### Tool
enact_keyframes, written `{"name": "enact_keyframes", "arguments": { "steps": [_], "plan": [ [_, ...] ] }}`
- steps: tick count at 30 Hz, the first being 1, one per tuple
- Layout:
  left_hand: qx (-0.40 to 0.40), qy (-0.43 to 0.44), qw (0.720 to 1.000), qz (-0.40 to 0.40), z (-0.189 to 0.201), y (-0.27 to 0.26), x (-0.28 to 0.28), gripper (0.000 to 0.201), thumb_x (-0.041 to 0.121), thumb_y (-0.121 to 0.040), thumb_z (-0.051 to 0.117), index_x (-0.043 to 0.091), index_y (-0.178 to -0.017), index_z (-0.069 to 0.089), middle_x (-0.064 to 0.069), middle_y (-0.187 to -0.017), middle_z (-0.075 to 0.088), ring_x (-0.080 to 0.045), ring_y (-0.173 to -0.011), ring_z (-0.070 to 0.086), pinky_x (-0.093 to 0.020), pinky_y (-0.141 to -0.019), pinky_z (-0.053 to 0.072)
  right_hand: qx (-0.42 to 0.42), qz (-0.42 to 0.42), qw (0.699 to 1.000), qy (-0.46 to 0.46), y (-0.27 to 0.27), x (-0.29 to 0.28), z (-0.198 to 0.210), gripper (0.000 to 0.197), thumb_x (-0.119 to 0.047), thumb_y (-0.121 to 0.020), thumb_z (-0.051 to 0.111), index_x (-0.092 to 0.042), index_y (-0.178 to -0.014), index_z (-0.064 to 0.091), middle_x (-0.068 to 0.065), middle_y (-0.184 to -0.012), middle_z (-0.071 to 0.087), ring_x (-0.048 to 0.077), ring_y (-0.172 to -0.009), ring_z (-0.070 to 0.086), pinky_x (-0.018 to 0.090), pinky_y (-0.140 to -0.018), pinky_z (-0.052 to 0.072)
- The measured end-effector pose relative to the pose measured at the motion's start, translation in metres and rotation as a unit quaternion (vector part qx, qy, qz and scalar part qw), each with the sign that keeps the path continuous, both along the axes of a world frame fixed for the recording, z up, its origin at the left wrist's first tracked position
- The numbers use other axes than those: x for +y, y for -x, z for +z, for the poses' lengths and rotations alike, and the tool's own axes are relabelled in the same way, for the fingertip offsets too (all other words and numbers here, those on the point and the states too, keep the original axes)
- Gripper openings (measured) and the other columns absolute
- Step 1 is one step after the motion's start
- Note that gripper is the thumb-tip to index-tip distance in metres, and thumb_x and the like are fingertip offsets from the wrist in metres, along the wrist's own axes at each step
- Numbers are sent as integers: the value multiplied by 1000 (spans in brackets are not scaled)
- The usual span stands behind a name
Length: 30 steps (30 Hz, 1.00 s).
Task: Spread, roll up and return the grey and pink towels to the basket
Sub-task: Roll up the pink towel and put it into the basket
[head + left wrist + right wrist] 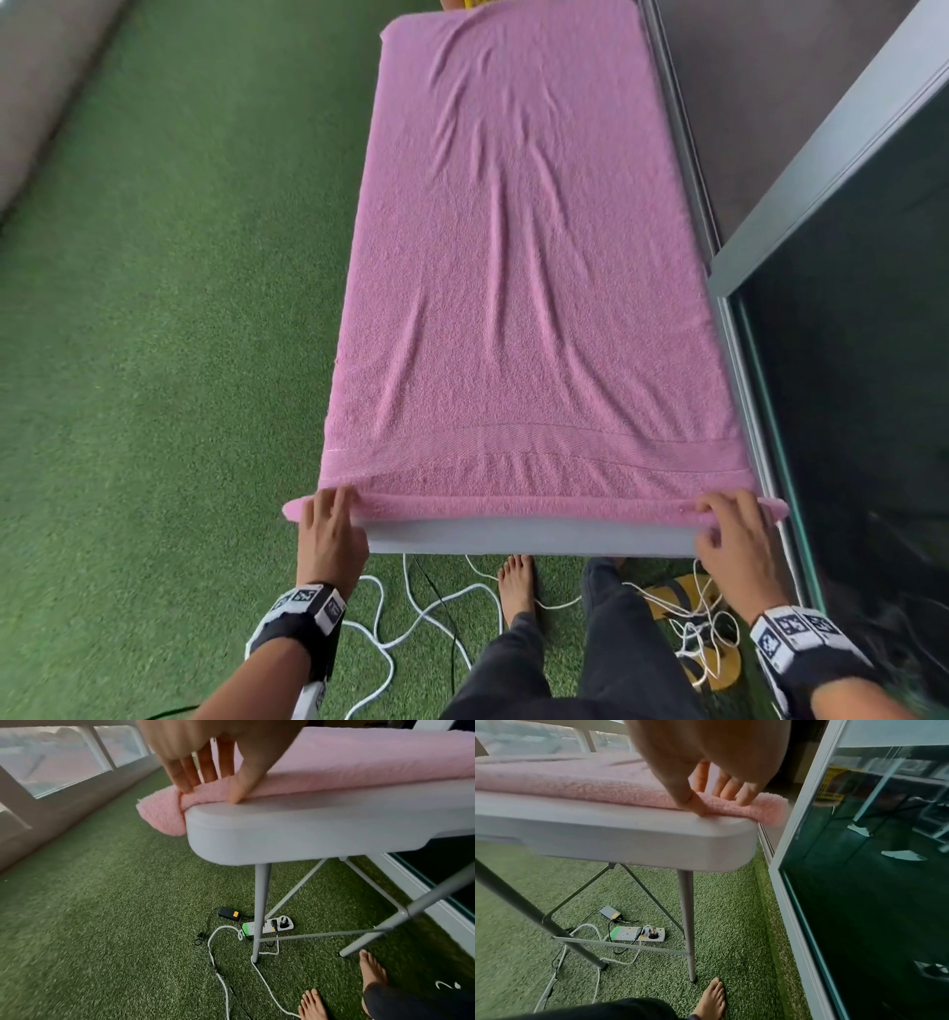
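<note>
So the pink towel (518, 267) is laid out flat along the whole grey counter (529, 539), with just the first turn of the roll started at the near edge. The left hand (331, 534) has its fingers curled over the roll's left end, thumb tucked on the near side against the counter lip. The right hand (737, 534) does the same at the right end, pinching the roll between thumb and fingers.

What I'd worry about: both ends of the roll stick out past the counter's sides, so they've got nothing under them and could sag or go loose. If one hand pushes ahead of the other, the roll will probably go cone-shaped and drift sideways. There are also long creases running down the middle of the towel that could get rolled in as lumps.

No grey towel in sight, and only a sliver of something yellow (475, 4) past the far end, maybe the basket, can't tell.
</note>
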<state>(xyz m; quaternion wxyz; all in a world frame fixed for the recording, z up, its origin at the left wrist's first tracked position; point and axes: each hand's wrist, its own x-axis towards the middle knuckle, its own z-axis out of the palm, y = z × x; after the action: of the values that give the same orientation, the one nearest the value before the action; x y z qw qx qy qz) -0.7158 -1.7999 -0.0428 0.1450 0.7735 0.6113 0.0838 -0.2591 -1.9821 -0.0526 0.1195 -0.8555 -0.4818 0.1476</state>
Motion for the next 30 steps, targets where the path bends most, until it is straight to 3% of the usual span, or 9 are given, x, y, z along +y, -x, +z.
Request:
{"name": "enact_keyframes", "arguments": {
  "steps": [4,8,12,16,18,21,23,26,30],
  "plan": [
    [-21,-39,999,25,-2,1,6,32,-14,-72,67,2,-100,67,-15,-100,64,-32,-92,53,-47,-84,48,6,-32,999,-29,-5,3,5,31,10,-74,71,-9,-98,72,9,-108,64,32,-98,54,50,-78,52],
    [-65,-73,995,31,9,-5,15,29,-21,-71,67,1,-88,75,-16,-88,73,-33,-82,69,-47,-73,57,-3,-39,997,-66,-9,11,3,27,15,-75,68,-3,-94,75,15,-97,72,36,-90,61,44,-81,49],
    [33,-26,999,-4,17,1,13,26,24,-81,45,15,-70,67,-2,-69,66,-26,-67,61,-40,-74,43,-81,-10,996,-37,-15,10,8,22,0,-78,56,-13,-69,71,5,-73,70,28,-74,57,38,-78,31],
    [115,18,993,-25,18,3,15,33,33,-83,29,20,-62,50,4,-62,60,-22,-65,56,-38,-76,29,-96,23,995,25,-19,8,20,37,-16,-87,40,-24,-51,44,-12,-51,46,19,-66,44,36,-76,24],
    [124,23,992,-27,14,0,21,29,34,-84,28,22,-72,51,5,-69,59,-21,-70,57,-37,-77,24,-96,13,995,19,-20,9,19,30,-20,-90,39,-24,-63,50,-8,-61,51,21,-70,47,38,-79,27],
    [102,13,994,37,9,0,28,24,32,-87,52,19,-107,50,-3,-96,51,-22,-89,48,-40,-84,27,-110,-40,993,3,-20,13,20,7,-12,-83,61,-17,-89,60,7,-90,55,26,-88,47,41,-83,27],
    [63,-11,997,51,10,-8,26,23,16,-82,58,16,-101,46,-5,-92,46,-23,-84,42,-43,-81,35,-75,-45,996,-26,-17,13,19,9,-5,-81,63,-12,-84,59,7,-90,51,28,-86,46,39,-75,32],
    [-38,-17,999,-14,6,-18,17,33,-2,-60,41,14,-89,38,-5,-82,41,-21,-74,34,-42,-63,44,4,5,1000,-12,-12,8,4,27,5,-75,67,-16,-86,54,-2,-94,47,23,-81,53,43,-62,49],
    [-2,-5,1000,-25,-1,-18,11,44,-2,-57,52,5,-100,49,-12,-94,48,-23,-84,35,-42,-76,42,-16,40,998,38,-13,6,2,38,-2,-69,70,-20,-98,54,0,-101,50,22,-91,54,48,-74,53]
  ]
}}
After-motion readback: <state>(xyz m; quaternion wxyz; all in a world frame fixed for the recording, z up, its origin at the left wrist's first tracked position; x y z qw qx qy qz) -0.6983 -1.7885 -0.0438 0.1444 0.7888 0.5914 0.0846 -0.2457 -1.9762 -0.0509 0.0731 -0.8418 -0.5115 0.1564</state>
